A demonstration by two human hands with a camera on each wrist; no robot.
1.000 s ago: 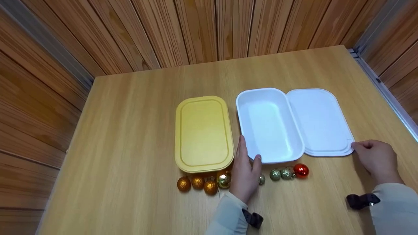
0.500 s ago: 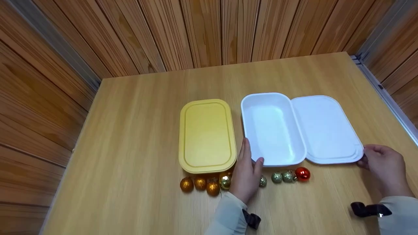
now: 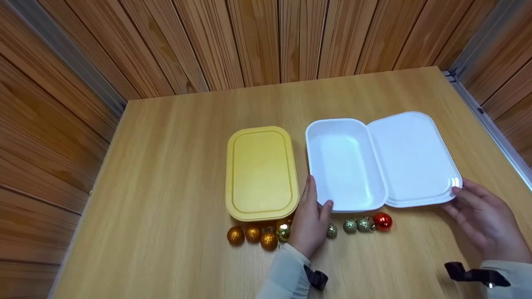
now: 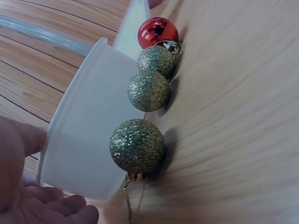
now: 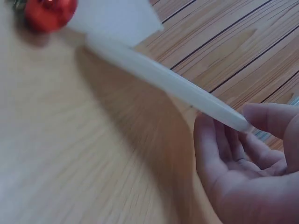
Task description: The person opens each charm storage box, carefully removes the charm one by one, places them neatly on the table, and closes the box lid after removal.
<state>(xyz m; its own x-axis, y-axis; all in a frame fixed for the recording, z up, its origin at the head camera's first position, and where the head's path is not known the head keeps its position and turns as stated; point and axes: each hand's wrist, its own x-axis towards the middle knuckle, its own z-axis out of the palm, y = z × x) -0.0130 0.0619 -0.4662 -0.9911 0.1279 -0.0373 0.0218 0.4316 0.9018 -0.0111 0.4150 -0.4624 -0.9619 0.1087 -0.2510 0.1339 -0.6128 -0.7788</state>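
A white plastic box (image 3: 347, 166) stands uncovered on the table, its inside bare. My left hand (image 3: 308, 226) holds its near left corner, fingers along the side and thumb at the front rim. To the right, my right hand (image 3: 490, 220) pinches the near right corner of a white lid (image 3: 415, 162), thumb on top and fingers beneath. In the right wrist view the lid (image 5: 168, 84) slants, its held end raised above the table and its far end down beside the box.
A yellow lidded box (image 3: 262, 172) sits left of the white one. In front lie orange glitter baubles (image 3: 235, 235), a shiny gold bauble (image 3: 284, 229) partly behind the left hand, green glitter baubles (image 3: 350, 225) and a red bauble (image 3: 382, 221). Wood-panel walls (image 3: 257, 41) stand behind.
My right hand has shifted its hold at the lid's corner, fingers now under it, and the lid has tilted up on its right side. The left hand stays at the box.
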